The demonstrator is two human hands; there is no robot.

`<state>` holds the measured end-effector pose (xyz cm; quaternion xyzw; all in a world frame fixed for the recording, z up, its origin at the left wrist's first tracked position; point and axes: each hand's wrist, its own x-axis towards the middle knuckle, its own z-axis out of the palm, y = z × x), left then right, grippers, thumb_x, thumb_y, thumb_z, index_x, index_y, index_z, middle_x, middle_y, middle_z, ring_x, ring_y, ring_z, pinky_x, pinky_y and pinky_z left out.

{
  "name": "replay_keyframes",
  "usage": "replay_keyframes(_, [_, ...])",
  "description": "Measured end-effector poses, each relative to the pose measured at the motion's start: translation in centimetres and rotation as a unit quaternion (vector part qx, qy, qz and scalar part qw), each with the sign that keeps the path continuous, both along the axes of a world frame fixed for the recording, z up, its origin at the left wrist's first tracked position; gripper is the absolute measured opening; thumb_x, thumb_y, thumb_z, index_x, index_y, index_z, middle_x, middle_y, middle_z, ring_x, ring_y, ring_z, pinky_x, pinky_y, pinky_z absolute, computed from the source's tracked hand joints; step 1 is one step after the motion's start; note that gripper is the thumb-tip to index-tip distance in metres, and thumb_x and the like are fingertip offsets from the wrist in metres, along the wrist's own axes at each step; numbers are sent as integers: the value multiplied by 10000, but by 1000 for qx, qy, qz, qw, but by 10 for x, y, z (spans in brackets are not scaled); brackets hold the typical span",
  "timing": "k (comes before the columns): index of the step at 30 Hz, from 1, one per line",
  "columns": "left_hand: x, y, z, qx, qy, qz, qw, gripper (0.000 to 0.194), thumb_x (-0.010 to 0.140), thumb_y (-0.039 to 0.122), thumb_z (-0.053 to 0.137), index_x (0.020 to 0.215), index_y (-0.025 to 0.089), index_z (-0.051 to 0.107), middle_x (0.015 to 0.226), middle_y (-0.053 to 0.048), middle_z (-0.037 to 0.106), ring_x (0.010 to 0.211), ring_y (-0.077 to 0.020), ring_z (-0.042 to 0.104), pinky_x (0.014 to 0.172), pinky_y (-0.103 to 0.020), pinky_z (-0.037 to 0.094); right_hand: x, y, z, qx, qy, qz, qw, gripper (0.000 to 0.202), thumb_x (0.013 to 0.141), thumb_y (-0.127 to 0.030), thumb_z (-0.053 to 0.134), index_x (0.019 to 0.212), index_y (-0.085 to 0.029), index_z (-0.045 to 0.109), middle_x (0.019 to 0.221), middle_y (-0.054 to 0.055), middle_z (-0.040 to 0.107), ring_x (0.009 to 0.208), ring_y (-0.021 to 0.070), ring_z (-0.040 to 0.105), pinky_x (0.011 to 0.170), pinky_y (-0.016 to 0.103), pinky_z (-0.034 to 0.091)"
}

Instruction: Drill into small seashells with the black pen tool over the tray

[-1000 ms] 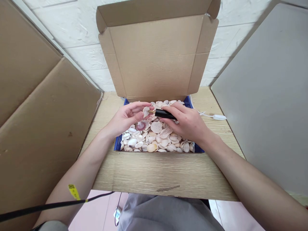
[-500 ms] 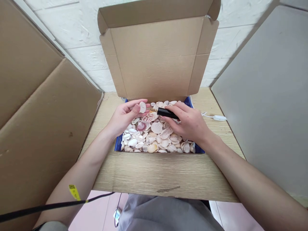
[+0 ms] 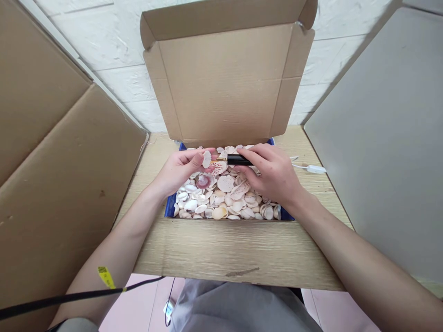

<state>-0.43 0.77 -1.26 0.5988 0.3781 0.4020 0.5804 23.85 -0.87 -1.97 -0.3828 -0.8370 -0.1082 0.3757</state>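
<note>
My left hand pinches a small white ribbed seashell between thumb and fingers, tilted so its edge faces right. My right hand grips a black-handled tool like a small hand drill. Its thin brass-coloured tip points left and reaches the shell or just beside it; the exact contact is too small to tell. Both hands are above a shallow box with blue side walls, filled with loose shells. Among them lie a purple-ringed shell, a red-speckled shell and a pale round shell.
The box's brown cardboard lid stands raised at the back. A white cable with an inline switch lies right of the box on the wooden table. A cardboard panel stands left, a grey panel right. A black cable crosses my left forearm.
The shell in my left hand has turned more edge-on and sunk slightly. My right hand has shifted a little, and the black tool now lies more level.
</note>
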Motion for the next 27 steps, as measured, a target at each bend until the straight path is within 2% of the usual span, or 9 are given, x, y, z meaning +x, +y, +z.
replay_keyframes(5, [-2, -1, 3, -10, 55, -22, 998, 534, 806, 583, 662, 1129, 165, 736, 871, -108, 764, 826, -211, 712, 766, -322, 558, 2, 1, 0, 31, 6, -18, 999, 241, 922, -235, 566, 1140, -164, 643, 968, 104, 691, 868, 220, 606, 740, 371, 458])
replay_keyframes(7, [-2, -1, 4, -13, 64, -25, 998, 560, 795, 581, 676, 1176, 173, 714, 818, -94, 761, 798, -210, 714, 723, -310, 555, 2, 2, 1, 49, 2, -22, 999, 238, 912, -208, 580, 1136, -157, 643, 962, 100, 691, 865, 214, 602, 750, 367, 450])
replay_keyframes(10, [0, -3, 8, -13, 76, -8, 997, 535, 796, 548, 696, 1189, 186, 707, 867, -97, 771, 882, -231, 719, 769, -317, 557, 2, 2, 2, 62, -2, -27, 998, 232, 894, -186, 607, 1117, -139, 652, 947, 100, 691, 853, 210, 600, 746, 359, 444])
replay_keyframes(14, [3, -4, 10, 4, 78, 18, 997, 462, 828, 535, 668, 1132, 195, 737, 1098, -122, 745, 1043, -247, 684, 841, -312, 548, 1, 2, 0, 53, 0, -42, 998, 212, 901, -193, 602, 1105, -171, 651, 942, 82, 687, 852, 201, 598, 748, 352, 435])
replay_keyframes(19, [1, -4, 9, -27, 87, -13, 996, 487, 821, 515, 689, 1207, 217, 696, 1010, -97, 770, 857, -194, 720, 744, -281, 548, 1, 2, 0, 50, -3, -38, 998, 202, 913, -201, 583, 1106, -189, 644, 955, 75, 684, 870, 196, 592, 758, 348, 419])
replay_keyframes(22, [1, -5, 9, -45, 78, -16, 996, 499, 808, 525, 698, 1198, 212, 700, 1029, -106, 766, 853, -206, 722, 709, -286, 549, 1, 2, 0, 54, -3, -28, 998, 213, 905, -169, 581, 1108, -164, 645, 954, 88, 684, 871, 199, 585, 754, 351, 414])
replay_keyframes(27, [1, -3, 7, -3, 68, 2, 998, 452, 825, 518, 682, 1160, 217, 723, 1122, -110, 741, 1025, -243, 695, 905, -348, 531, 2, 2, -1, 42, 5, -36, 998, 209, 921, -194, 562, 1115, -192, 640, 964, 77, 677, 878, 197, 580, 762, 353, 404])
